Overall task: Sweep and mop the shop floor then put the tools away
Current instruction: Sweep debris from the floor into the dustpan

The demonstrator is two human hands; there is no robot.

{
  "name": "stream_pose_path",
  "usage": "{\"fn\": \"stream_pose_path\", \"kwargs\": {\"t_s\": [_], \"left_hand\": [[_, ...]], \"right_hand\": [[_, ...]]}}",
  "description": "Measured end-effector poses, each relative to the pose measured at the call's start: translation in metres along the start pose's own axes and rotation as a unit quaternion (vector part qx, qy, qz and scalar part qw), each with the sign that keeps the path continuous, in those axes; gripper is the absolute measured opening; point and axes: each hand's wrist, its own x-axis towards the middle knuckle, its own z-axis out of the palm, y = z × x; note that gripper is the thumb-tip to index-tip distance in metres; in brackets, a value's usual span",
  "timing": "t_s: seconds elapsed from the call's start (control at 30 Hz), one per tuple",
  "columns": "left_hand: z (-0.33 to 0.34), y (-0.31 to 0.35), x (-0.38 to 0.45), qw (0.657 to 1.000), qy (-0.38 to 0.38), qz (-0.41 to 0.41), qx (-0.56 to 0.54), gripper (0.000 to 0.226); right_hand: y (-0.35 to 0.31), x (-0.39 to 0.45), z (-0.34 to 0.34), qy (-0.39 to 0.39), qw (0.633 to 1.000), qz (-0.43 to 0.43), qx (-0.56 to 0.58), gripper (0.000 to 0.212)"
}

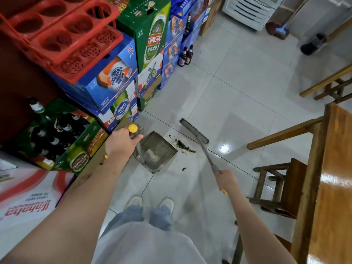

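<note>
Head view: left hand (122,141) gripping one dustpan (158,149) handle, right hand (225,181) gripping one broom (194,133).

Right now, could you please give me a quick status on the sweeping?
Left hand grips dustpan handle. Right hand grips broom. Debris pile at dustpan mouth, not yet in. Stool close on right.

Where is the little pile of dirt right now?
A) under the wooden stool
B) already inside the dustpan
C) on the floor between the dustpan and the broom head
C: the dirt pile lies on the tiles between the dustpan mouth and the broom head.
</note>
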Motion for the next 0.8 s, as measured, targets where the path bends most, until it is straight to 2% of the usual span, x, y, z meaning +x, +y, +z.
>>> {"fn": "stream_pose_path", "kwargs": {"t_s": [0.13,0.3,0.4,0.47,0.6,0.8], "left_hand": [[0.002,0.001,0.001,1.0,0.003,-0.008,0.003,0.036],[0.004,-0.002,0.002,1.0,0.011,-0.008,0.01,0.036],[0.005,-0.003,0.002,1.0,0.017,-0.003,0.007,0.036],[0.003,0.0,0.001,1.0,0.015,-0.003,0.008,0.036],[0.001,0.0,0.0,1.0,0.014,0.002,-0.01,0.034],[0.002,-0.008,-0.003,1.0,-0.008,0.002,-0.026,0.042]], "right_hand": [[-0.024,0.019,-0.001,0.009,1.0,0.021,-0.011,0.03],[-0.039,0.026,0.01,-0.02,0.999,0.045,-0.017,0.026],[-0.029,0.02,0.023,-0.035,0.999,0.018,-0.034,0.028],[-0.018,0.013,0.031,-0.048,0.997,0.025,-0.052,0.032],[0.0,-0.003,0.039,-0.07,0.996,0.047,-0.027,0.026],[0.013,-0.031,0.045,-0.052,0.998,0.032,0.006,0.043]]}}
